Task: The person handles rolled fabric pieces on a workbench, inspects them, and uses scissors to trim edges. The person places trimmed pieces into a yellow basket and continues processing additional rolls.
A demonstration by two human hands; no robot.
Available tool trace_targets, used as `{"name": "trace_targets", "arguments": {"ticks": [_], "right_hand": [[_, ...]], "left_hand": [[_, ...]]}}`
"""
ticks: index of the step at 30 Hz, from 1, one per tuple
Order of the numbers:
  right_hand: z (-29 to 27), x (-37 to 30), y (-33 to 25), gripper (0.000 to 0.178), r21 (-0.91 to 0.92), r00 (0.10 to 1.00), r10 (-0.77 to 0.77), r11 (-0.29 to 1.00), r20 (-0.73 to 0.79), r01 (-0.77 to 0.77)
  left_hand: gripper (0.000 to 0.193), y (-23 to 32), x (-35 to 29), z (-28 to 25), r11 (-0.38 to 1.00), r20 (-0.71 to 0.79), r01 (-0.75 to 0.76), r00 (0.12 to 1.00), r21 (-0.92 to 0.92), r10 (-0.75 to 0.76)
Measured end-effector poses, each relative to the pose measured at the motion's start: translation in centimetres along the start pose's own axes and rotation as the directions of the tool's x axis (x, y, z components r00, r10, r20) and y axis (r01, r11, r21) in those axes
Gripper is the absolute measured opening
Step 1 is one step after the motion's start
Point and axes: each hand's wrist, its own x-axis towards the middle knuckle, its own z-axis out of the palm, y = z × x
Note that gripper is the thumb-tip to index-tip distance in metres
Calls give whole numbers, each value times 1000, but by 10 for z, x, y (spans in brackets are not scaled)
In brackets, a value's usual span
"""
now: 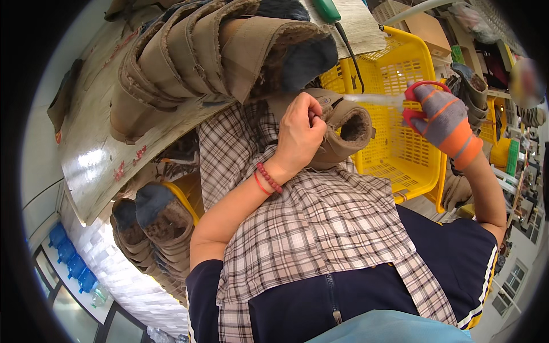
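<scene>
A brown fleece-lined shoe upper [330,150] rests on my lap against the checked apron, its furry opening facing up and to the right. My left hand [300,134], bare and with a red bead bracelet, is closed on the upper's edge; the fingertips are partly hidden. In a grey and orange glove, my right hand [447,121] grips scissors [410,115] by their red handles. The scissors' pale blades [374,99] are blurred and point left toward the upper, just above its opening.
Nested brown uppers [191,60] lie on the worn table [91,177] at upper left. A yellow plastic basket [426,57] stands beyond the upper. A green-handled tool [326,10] with a dark thin shaft lies at the table's far end. More uppers [163,220] are stacked below the table.
</scene>
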Motion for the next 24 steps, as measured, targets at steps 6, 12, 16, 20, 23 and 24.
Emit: {"name": "trace_targets", "arguments": {"ticks": [6,12,16,20,23,24], "right_hand": [[-19,20,-25,39,-251,939,-341,906,44,341],[-16,26,-28,28,-348,922,-349,854,167,387],[-14,31,-30,35,-314,917,-334,866,215,389],[-11,37,-35,38,-316,910,-258,877,325,362],[-9,37,-35,38,-277,916,-307,885,260,375],[-9,37,-36,37,-301,913,-281,880,295,368]], "left_hand": [[10,0,0,2,1000,16,3,1000,-4,-3],[10,0,1,3,1000,3,-25,1000,1,25],[10,0,0,3,999,0,-35,999,18,35],[10,-2,0,4,999,11,-41,999,12,41],[10,-2,0,3,999,15,-41,999,17,40],[10,-2,0,3,999,17,-40,999,19,40]]}}
